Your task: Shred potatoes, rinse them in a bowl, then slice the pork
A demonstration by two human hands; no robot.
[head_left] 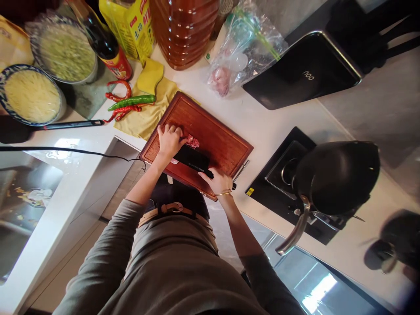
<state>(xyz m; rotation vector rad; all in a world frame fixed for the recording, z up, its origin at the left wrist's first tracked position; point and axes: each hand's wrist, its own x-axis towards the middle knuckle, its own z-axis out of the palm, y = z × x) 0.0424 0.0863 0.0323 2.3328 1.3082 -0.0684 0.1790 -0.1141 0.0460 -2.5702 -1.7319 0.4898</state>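
Meat [192, 141] lies mid cutting board [210, 135], pinned by curled left hand [169, 140]; right hand [218, 180] grips the cleaver [192, 159], closed on its handle.

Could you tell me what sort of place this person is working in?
Most likely a home kitchen: a wok sits on a hob, meat lies on a cutting board under a knife, and chillies lie nearby.

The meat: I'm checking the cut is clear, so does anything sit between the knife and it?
Nothing visible does. The knife, in the right hand, lies right against the meat, which the left hand presses to the board.
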